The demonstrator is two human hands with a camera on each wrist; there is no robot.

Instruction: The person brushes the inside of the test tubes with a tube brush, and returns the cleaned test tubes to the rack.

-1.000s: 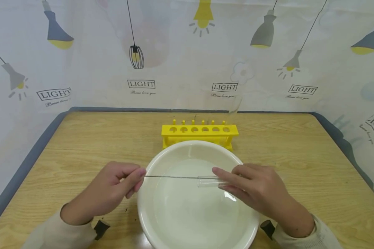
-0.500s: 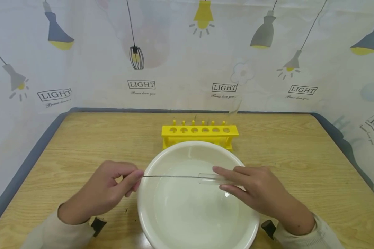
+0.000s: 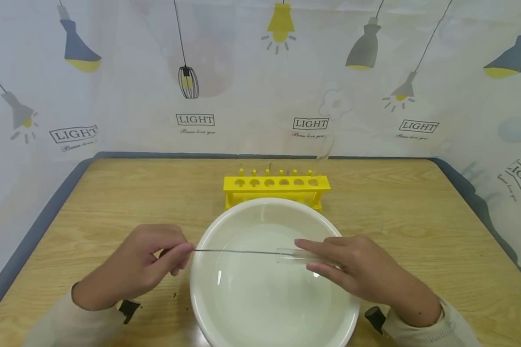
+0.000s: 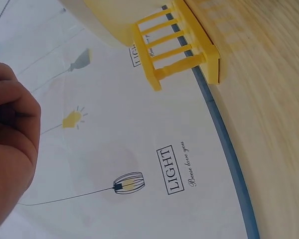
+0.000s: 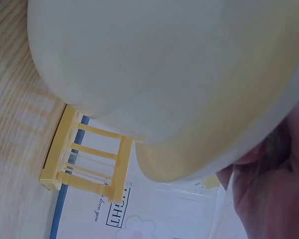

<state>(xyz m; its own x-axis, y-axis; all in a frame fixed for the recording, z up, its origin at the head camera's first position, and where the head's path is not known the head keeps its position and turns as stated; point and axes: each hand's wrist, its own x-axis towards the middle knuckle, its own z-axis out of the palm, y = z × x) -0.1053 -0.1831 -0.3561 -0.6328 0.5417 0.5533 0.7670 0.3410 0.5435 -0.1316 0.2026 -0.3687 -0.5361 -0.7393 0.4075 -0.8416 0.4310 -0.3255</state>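
Over a white basin (image 3: 269,308) of water, my left hand (image 3: 145,262) pinches the dark end of a test tube brush (image 3: 239,251) by thumb and fingers. Its twisted wire runs level to the right into the mouth of a clear test tube (image 3: 286,255). My right hand (image 3: 351,262) grips that tube, lying sideways, between thumb and fingers. Any bristles are hidden by the fingers. In the left wrist view, the curled left hand (image 4: 10,134) holds the dark end. The right hand (image 5: 274,179) shows only partly in the right wrist view, past the basin's side (image 5: 139,64).
A yellow test tube rack (image 3: 278,184) stands just behind the basin, with a faint clear tube (image 3: 325,147) rising at its right end. Dark specks lie on the wooden table (image 3: 126,193) left of the basin. A printed cloth (image 3: 252,77) stands behind the table.
My left hand has moved slightly left and down, drawing a little more wire out of the tube. The right hand and tube have dipped slightly; the head view has shifted a bit.
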